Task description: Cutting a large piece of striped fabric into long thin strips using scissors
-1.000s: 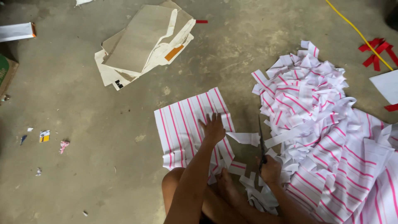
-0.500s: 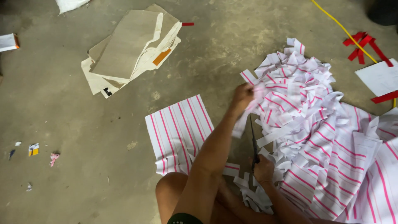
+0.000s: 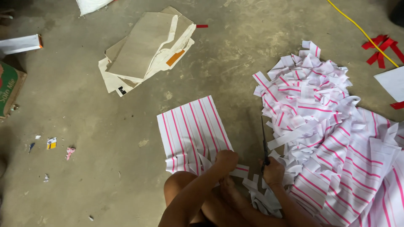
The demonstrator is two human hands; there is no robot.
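Scissors (image 3: pixel 264 143) are held in the right hand (image 3: pixel 273 171); a striped strip (image 3: pixel 240 171) is pinched by the left hand (image 3: pixel 226 161). Many strips (image 3: pixel 320 109) are piled; the striped sheet (image 3: pixel 191 132) is left uncut.

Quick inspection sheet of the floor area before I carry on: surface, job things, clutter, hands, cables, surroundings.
Surface: bare concrete floor, stained and dusty.
Job's things: pink-striped white sheet flat on the floor; heap of cut striped strips to its right; scissors, blades pointing away.
Clutter: stack of tan cardboard pieces; small scraps at left; red tape bits.
Hands: left hand grips the sheet's near edge; right hand holds the scissors.
Cables: yellow cord across the top right corner.
Surroundings: boxes at left edge; white sheet at right edge.
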